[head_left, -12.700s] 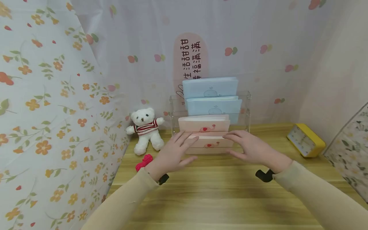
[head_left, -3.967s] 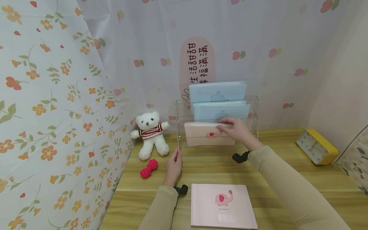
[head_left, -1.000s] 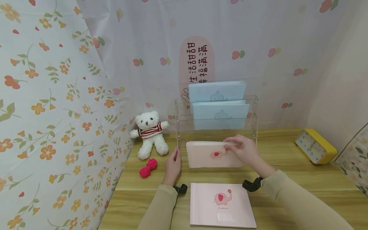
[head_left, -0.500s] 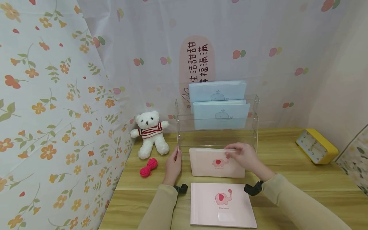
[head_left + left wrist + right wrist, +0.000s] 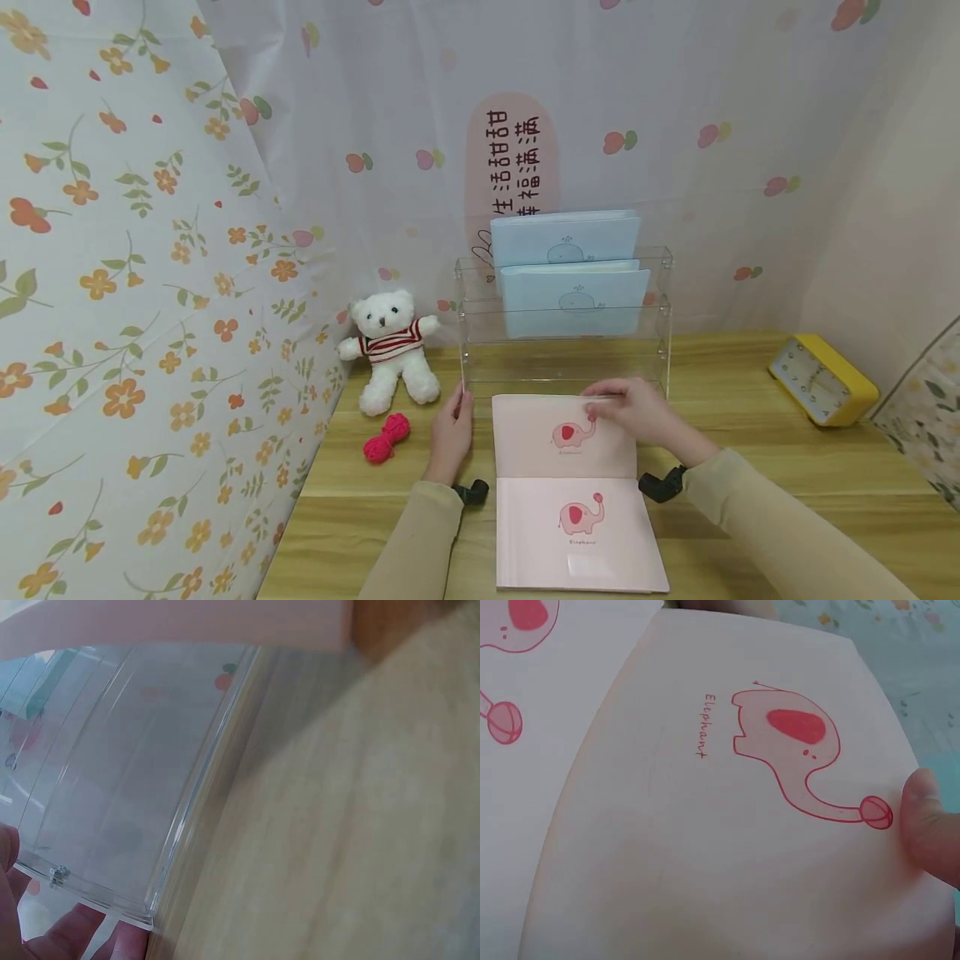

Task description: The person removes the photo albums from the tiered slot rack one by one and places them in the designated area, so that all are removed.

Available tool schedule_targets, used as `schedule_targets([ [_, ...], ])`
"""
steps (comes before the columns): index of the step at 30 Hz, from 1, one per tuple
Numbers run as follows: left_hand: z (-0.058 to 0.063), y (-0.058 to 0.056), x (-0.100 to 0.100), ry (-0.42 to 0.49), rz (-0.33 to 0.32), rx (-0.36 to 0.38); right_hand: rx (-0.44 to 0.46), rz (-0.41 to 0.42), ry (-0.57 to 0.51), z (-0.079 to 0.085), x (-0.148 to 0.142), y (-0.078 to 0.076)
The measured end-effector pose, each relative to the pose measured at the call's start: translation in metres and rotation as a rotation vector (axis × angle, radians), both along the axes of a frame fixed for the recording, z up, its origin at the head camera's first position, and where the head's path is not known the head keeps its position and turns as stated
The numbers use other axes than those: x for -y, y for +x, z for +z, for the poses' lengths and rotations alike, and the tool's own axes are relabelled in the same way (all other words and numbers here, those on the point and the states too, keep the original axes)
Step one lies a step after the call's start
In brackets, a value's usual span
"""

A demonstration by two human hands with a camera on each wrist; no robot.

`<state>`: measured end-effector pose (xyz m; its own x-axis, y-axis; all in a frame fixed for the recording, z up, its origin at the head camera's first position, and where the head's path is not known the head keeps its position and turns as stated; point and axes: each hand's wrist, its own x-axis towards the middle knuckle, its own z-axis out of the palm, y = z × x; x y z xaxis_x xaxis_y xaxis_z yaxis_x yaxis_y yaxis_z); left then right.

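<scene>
My right hand (image 5: 637, 414) pinches the top edge of a pink book (image 5: 525, 429) with an elephant on its cover. Its thumb (image 5: 930, 817) lies on the cover in the right wrist view. The held book is tilted, its lower edge against a second pink elephant book (image 5: 532, 533) lying flat on the table. My left hand (image 5: 452, 433) grips the left side of a clear acrylic rack (image 5: 525, 362); in the left wrist view, fingers (image 5: 75, 926) curl round the side panel. Two blue whale books, one in front (image 5: 540, 304) and one behind (image 5: 532, 233), stand in the rack's upper tiers.
A white teddy bear (image 5: 393, 354) in a striped sweater sits left of the rack. In front of it lies a pink yarn bundle (image 5: 387, 437). A yellow clock (image 5: 825, 381) stands at the right. Wood-grain table (image 5: 750, 492) surrounds these, with patterned curtains at the back and sides.
The held pink book has come out of the rack's lower tier, moved toward me and down, and tilted back onto the lying book. That one was laid down earlier. The left hand stays on the rack.
</scene>
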<state>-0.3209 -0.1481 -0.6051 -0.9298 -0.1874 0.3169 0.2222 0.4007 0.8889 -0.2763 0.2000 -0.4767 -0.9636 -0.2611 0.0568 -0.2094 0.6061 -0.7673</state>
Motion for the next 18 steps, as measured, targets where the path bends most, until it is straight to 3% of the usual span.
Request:
schedule_targets([
  [8,-0.029,-0.022,0.004,-0.023,0.038,0.055,-0.016,0.004,0.005,-0.011,-0.001,-0.006],
  [18,-0.021,-0.017,0.003,0.002,0.019,0.052,-0.021,0.023,0.009,-0.016,-0.004,-0.010],
])
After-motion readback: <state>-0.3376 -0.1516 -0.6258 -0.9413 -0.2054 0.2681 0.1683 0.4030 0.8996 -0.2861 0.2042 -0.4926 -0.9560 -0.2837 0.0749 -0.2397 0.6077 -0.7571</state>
